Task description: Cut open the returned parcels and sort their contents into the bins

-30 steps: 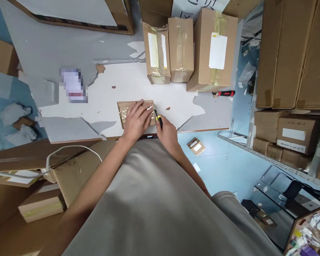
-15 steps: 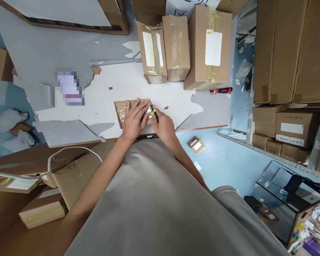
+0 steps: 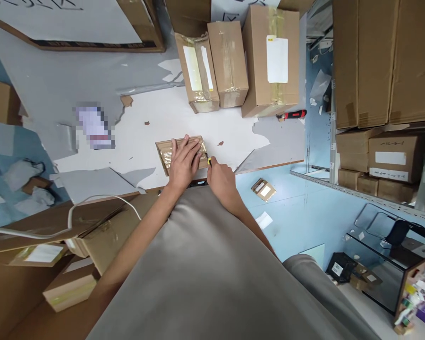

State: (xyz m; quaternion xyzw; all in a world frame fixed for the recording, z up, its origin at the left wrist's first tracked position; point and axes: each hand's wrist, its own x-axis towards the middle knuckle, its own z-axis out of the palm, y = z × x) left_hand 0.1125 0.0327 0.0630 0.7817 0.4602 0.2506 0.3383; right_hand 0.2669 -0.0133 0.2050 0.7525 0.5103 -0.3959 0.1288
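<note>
Both hands at work near the front edge of the tabletop point(image 3: 163, 113), close to the gray-clad torso. Small cardboard package point(image 3: 165, 153) lies flat there, clear tape shining across its top. Left hand point(image 3: 184, 166) rests palm down on it, fingers extended and slightly spread, gripping nothing, covering the package's middle. Right hand point(image 3: 221, 180) is closed around a yellow-and-black cutter point(image 3: 209, 162); most of the handle is hidden in the grasp, the tip at the package's right edge. Exact contact of the blade too small to tell. Surface is white with torn gray covering point(image 3: 88, 174) in patches; 1 brown scrap point(image 3: 126, 100) sits toward the left, smaller bits nearby. Behind the hands, 3 taped cartons point(image 3: 227, 66) stand in a row, the right-hand carton largest. Red-and-black knife point(image 3: 294, 114) lies just in front of that carton, well apart from the hands. On the left, a pixelated item point(image 3: 95, 126), details unreadable. Below right, a small labeled box point(image 3: 264, 189) on the blue floor point(image 3: 290, 212). White cable point(image 3: 102, 196) loops over cardboard at lower left.
</note>
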